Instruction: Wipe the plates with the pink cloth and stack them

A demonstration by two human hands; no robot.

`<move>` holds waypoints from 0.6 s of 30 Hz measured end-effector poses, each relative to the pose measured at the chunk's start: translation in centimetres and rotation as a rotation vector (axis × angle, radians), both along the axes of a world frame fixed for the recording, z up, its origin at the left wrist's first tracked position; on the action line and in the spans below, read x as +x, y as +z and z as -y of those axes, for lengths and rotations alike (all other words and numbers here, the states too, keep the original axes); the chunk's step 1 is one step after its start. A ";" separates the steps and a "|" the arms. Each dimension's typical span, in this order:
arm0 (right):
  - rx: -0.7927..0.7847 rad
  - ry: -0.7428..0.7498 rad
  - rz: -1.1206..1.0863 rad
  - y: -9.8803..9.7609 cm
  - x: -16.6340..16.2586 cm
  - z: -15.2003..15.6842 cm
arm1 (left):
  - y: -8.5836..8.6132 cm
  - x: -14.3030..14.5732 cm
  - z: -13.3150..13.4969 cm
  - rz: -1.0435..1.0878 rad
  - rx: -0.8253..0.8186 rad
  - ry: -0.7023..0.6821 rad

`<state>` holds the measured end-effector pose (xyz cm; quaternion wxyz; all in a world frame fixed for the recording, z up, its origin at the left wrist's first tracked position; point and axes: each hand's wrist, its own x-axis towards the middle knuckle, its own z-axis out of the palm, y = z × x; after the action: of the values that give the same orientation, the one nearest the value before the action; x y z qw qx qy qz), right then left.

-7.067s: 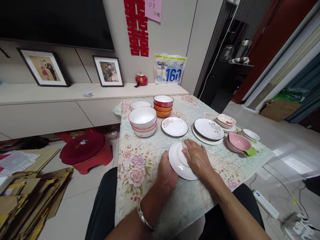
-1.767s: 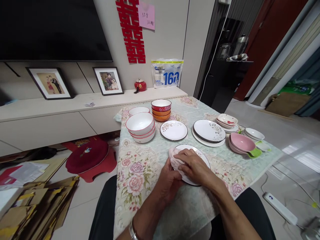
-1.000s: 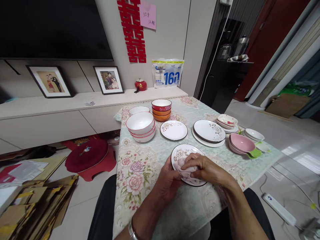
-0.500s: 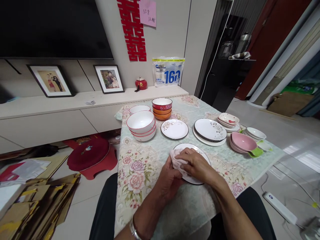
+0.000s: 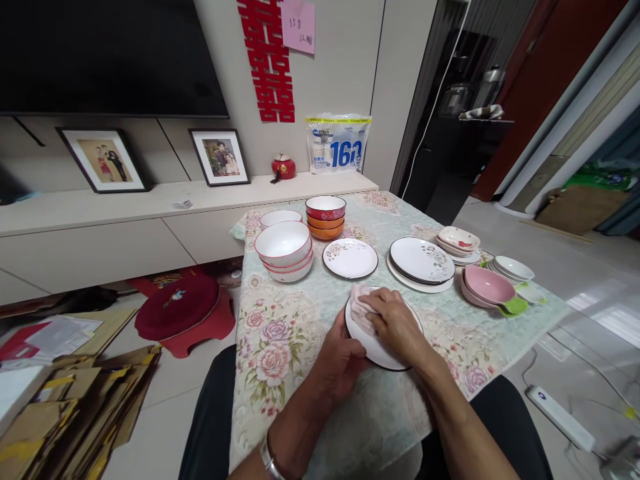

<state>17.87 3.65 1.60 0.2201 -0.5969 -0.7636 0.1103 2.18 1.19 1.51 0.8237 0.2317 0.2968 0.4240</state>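
Note:
A white plate (image 5: 384, 353) with a dark rim is tilted a little above the near side of the table. My left hand (image 5: 345, 357) grips its left edge, thumb on top. Bunched under the fingers of my right hand (image 5: 395, 323) is a pale pink cloth (image 5: 361, 310), pressed on the plate's upper left part. The right hand and forearm hide much of the plate's right side. Just beyond lies a single flower-patterned plate (image 5: 350, 259). To its right sits a stack of similar plates (image 5: 421, 260).
White red-rimmed bowls (image 5: 283, 244) stand stacked at left, with red and orange bowls (image 5: 325, 217) behind. Pink bowls (image 5: 489, 285), small white bowls (image 5: 513, 267) and heart-patterned dishes (image 5: 457, 238) are at right. A flowered cloth (image 5: 273, 360) covers the table.
My right hand has slid the cloth away from me and slightly right, toward the plate's far rim. My left hand keeps its hold on the plate's edge.

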 end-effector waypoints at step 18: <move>-0.044 0.151 -0.145 0.2 -0.4 0.3 | 0.0 0.1 -0.1 -0.009 0.009 0.001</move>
<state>17.50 3.38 1.76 0.2526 -0.5328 -0.7859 0.1861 2.28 1.24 1.47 0.8212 0.2371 0.2986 0.4245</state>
